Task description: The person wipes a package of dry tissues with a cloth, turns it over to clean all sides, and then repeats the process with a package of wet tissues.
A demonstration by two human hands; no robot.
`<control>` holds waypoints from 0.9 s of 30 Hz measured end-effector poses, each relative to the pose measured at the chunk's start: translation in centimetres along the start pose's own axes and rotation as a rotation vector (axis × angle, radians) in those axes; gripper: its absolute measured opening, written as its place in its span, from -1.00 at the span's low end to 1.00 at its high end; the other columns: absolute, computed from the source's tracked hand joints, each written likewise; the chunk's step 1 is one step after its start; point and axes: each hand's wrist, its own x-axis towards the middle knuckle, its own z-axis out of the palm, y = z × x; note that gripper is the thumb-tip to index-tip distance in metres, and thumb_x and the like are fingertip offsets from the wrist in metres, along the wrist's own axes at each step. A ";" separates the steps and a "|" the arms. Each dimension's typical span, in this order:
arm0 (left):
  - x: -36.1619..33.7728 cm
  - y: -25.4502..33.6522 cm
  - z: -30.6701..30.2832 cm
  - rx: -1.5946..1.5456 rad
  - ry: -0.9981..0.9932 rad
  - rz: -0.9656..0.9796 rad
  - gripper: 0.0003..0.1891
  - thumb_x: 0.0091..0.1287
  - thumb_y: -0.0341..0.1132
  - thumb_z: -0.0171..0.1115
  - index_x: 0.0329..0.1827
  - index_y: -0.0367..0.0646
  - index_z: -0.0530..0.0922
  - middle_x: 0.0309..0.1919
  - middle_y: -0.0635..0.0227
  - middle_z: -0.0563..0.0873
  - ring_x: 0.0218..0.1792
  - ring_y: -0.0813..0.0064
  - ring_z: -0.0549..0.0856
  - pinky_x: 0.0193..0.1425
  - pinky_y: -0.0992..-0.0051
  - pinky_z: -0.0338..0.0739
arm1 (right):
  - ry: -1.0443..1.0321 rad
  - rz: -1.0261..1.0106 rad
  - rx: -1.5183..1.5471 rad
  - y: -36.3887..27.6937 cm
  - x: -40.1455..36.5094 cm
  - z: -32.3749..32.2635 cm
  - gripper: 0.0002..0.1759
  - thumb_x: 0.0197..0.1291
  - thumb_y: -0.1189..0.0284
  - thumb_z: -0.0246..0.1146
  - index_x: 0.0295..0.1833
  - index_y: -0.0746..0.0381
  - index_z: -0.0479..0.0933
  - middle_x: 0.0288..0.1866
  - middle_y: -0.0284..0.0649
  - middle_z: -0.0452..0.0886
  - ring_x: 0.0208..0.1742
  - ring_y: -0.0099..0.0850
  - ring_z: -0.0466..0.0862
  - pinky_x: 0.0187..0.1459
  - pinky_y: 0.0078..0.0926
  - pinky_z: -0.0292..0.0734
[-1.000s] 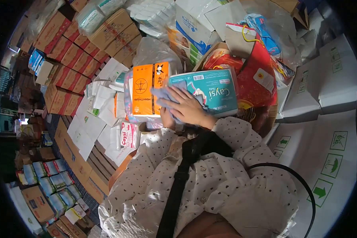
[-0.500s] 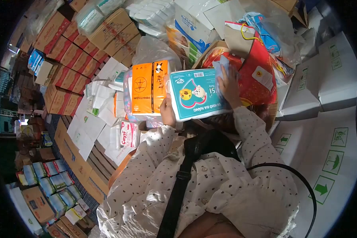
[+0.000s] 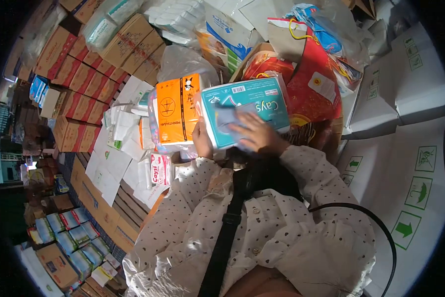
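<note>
A teal Caysi pack of dry wipes (image 3: 277,106) is held in front of my chest, its printed face up. My left hand (image 3: 202,140) grips its left edge, fingers along the side. With my right hand (image 3: 260,134), slightly blurred, I press a grey-blue cloth (image 3: 226,120) onto the middle of the pack, covering part of the print. Close on the left lies an orange Minh Thanh tissue pack (image 3: 178,110), apart from my fingers.
A small pink-and-white Caysi pack (image 3: 160,170) lies at the left. Behind the teal pack are a red gift bag (image 3: 314,94) and a diaper carton (image 3: 225,37). Red-brown cartons (image 3: 79,94) are stacked at the left; large white boxes (image 3: 381,163) stand at the right.
My right hand has swept the cloth from the pack's upper right corner to its middle. The pack has shifted slightly left and tilted; my left hand keeps its edge.
</note>
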 end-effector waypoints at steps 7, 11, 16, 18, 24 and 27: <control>0.1 0.5 0.3 0.043 0.019 -0.021 -0.51 0.56 -0.02 0.01 -0.08 -0.39 0.61 -0.28 0.30 0.70 -0.28 0.60 0.57 -0.13 0.57 0.48 | 0.316 0.127 -0.267 12.3 -2.1 0.5 -0.37 0.29 0.22 0.15 0.43 0.23 0.33 0.45 0.09 0.28 0.46 0.04 0.29 0.46 0.04 0.13; -0.1 0.8 0.7 -0.014 0.028 0.012 -0.50 0.56 -0.02 0.01 -0.07 -0.40 0.60 -0.27 0.29 0.70 -0.28 0.60 0.57 -0.12 0.56 0.49 | 0.438 0.517 -0.366 11.3 2.8 1.3 -0.38 0.34 0.15 0.07 0.45 0.17 0.32 0.52 0.10 0.20 0.53 0.03 0.21 0.49 0.02 0.06; -0.1 0.5 0.4 -0.087 0.016 -0.015 -0.56 0.56 -0.08 0.00 -0.08 -0.39 0.60 -0.21 0.29 0.70 -0.25 0.58 0.58 -0.10 0.55 0.50 | 0.360 0.385 -0.179 4.6 10.1 4.4 -0.38 0.36 0.18 0.08 0.52 -0.04 0.24 0.54 0.14 0.18 0.57 0.02 0.15 0.50 -0.02 0.05; 0.8 -1.8 -1.1 0.013 0.004 0.072 -0.60 0.56 -0.14 -0.02 -0.07 -0.38 0.60 -0.20 0.30 0.69 -0.24 0.57 0.59 -0.09 0.54 0.50 | 0.310 0.152 -0.065 0.4 10.5 4.5 -0.36 0.34 0.18 0.10 0.53 -0.05 0.23 0.56 0.12 0.14 0.58 0.00 0.15 0.51 -0.03 0.03; -0.3 -1.3 -0.5 -0.226 0.028 0.101 -0.66 0.55 -0.21 -0.03 -0.19 -0.31 0.59 -0.31 0.39 0.64 -0.31 0.60 0.54 -0.17 0.57 0.48 | -0.023 -0.183 -0.040 -0.6 2.2 1.8 -0.34 0.30 0.23 0.15 0.52 -0.05 0.24 0.56 0.06 0.16 0.57 -0.03 0.16 0.51 -0.03 0.05; 0.3 -0.7 -0.4 0.019 0.014 -0.016 -0.55 0.57 -0.05 -0.01 -0.16 -0.34 0.60 -0.33 0.34 0.69 -0.35 0.61 0.60 -0.23 0.57 0.51 | -0.021 -0.003 -0.114 3.8 -1.4 -1.0 -0.35 0.28 0.29 0.16 0.50 0.05 0.27 0.51 0.05 0.22 0.54 0.01 0.20 0.50 -0.04 0.09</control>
